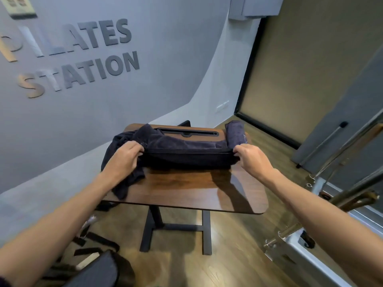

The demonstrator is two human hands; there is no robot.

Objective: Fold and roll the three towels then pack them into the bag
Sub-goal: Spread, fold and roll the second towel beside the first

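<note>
At a small wooden desk (pixel 186 189) below the raised wall lettering (pixel 70 56) reading "PILATES STATION", I hold a dark towel (pixel 186 157) stretched between my two hands, its folded edge running straight across the middle of the desk. My left hand (pixel 122 156) has its fingers (pixel 135 149) clamped on the towel's left end, where loose cloth bunches up and spills over the desk's left edge; my right hand (pixel 251 157) has its fingers (pixel 238 151) pinched shut on the right end. A rolled towel (pixel 235 132), equally dark, sits at the far right corner of the desk, just beyond my right hand. A long black slot (pixel 186 133) runs along the far side of the desk, partly covered by cloth. On the wood floor (pixel 238 255) at lower left, beside the desk's black legs, lies a dark bag (pixel 99 270) with black straps (pixel 93 245) trailing out from it
</note>
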